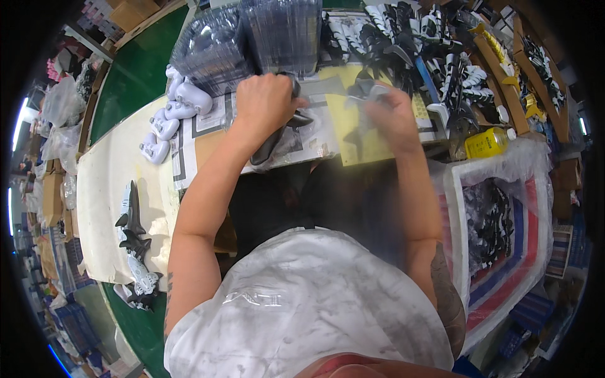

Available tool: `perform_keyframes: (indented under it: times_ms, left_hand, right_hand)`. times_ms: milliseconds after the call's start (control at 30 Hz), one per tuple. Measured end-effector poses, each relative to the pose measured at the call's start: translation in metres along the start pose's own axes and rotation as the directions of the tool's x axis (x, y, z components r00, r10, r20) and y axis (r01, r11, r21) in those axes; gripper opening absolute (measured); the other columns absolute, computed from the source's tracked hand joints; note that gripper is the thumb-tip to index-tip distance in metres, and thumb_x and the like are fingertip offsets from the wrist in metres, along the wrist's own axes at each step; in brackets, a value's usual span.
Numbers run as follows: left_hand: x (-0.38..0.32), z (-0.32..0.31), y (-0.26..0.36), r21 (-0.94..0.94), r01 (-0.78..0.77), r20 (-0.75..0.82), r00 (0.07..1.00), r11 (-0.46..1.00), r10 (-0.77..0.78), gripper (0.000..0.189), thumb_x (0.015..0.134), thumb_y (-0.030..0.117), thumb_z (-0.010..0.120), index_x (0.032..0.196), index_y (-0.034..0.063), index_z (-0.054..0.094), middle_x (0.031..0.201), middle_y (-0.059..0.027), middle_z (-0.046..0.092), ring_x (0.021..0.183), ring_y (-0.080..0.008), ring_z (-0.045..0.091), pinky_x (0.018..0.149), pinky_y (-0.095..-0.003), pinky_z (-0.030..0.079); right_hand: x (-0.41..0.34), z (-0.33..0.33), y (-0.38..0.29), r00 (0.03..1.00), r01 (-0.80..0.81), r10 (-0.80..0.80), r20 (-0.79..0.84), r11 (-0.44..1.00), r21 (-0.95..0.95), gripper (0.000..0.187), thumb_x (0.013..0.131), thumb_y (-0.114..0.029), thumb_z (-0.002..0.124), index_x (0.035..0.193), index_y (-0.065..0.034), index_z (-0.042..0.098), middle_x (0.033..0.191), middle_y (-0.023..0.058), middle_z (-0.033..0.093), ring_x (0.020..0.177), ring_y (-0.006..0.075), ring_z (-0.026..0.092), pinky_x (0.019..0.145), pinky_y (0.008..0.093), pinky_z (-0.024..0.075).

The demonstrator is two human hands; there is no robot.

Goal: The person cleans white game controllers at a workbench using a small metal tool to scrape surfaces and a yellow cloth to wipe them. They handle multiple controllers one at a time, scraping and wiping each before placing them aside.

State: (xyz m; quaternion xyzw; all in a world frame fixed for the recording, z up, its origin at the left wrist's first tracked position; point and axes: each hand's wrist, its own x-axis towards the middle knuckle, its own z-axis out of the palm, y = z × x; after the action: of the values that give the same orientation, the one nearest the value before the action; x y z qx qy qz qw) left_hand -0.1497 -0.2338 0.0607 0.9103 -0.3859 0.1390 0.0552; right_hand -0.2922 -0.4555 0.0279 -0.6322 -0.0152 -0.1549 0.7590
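Observation:
My left hand (pixel 267 97) is closed around a dark grey plastic shark-like body (pixel 272 144), which slants down to the table's front edge; a fin juts out to the right of my fingers. Blurred by motion, my right hand (pixel 390 113) pinches a grey finned part (pixel 363 90) above a yellow sheet (pixel 342 118). Which part of the toy it is, I cannot tell. Under my left hand lie printed sheets beneath clear plastic (pixel 312 137).
White game controllers (pixel 179 106) lie at the left, below stacked clear plastic trays (pixel 283 35). Black-and-white toy parts (pixel 406 38) pile up at the back right, near a yellow bottle (pixel 487 143). Assembled shark toys (pixel 134 236) lie on the left board. A lined bag (pixel 501 227) holds parts.

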Motion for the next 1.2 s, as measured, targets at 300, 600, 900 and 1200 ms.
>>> perform_keyframes:
  times_ms: [300,600,900,1200]
  left_hand:
    - [-0.026,-0.013,-0.054,-0.755,-0.329,-0.229,0.943,0.567,0.242,0.035,0.088,0.025,0.079,0.113,0.0009,0.074,0.108,-0.0174,0.073,0.095,-0.0283,0.072,0.076,-0.0360,0.053]
    - [-0.039,0.033,-0.066,-0.068,0.175,-0.248,0.951,0.982,-0.187,0.006,0.081,0.005,0.071,0.082,0.0006,0.067,0.086,-0.0172,0.071,0.076,-0.0363,0.073,0.064,-0.0460,0.056]
    - [-0.058,0.037,-0.050,-0.192,0.146,-0.216,0.958,0.970,-0.187,0.033,0.078,-0.004,0.064,0.110,-0.0105,0.069,0.122,-0.0301,0.069,0.095,-0.0393,0.076,0.074,-0.0435,0.063]
    - [-0.072,0.047,-0.045,-0.060,0.147,-0.054,0.987,0.987,-0.151,0.066,0.088,0.026,0.073,0.141,-0.0092,0.055,0.147,-0.0249,0.058,0.143,-0.0462,0.048,0.113,-0.0554,0.043]
  right_hand:
    - [0.078,0.051,-0.005,0.897,0.119,-0.093,0.433,0.992,-0.033,0.044,0.091,0.000,0.077,0.132,-0.0051,0.065,0.114,0.0002,0.069,0.104,0.0085,0.065,0.092,0.0255,0.0544]
    - [0.176,0.071,0.068,0.879,0.300,-0.074,0.471,0.854,-0.425,0.046,0.076,0.013,0.058,0.113,-0.0053,0.078,0.110,0.0069,0.075,0.101,0.0172,0.070,0.091,0.0311,0.0548]
    - [0.176,0.080,0.113,0.769,0.598,-0.488,0.413,0.323,-0.733,0.028,0.084,0.000,0.063,0.101,-0.0146,0.081,0.111,0.0029,0.076,0.091,0.0286,0.075,0.081,0.0379,0.0614]
    - [0.177,0.087,0.074,0.898,0.366,0.019,0.440,0.524,-0.769,0.042,0.082,-0.034,0.078,0.113,-0.0062,0.079,0.100,0.0193,0.077,0.093,0.0369,0.075,0.087,0.0412,0.0586]
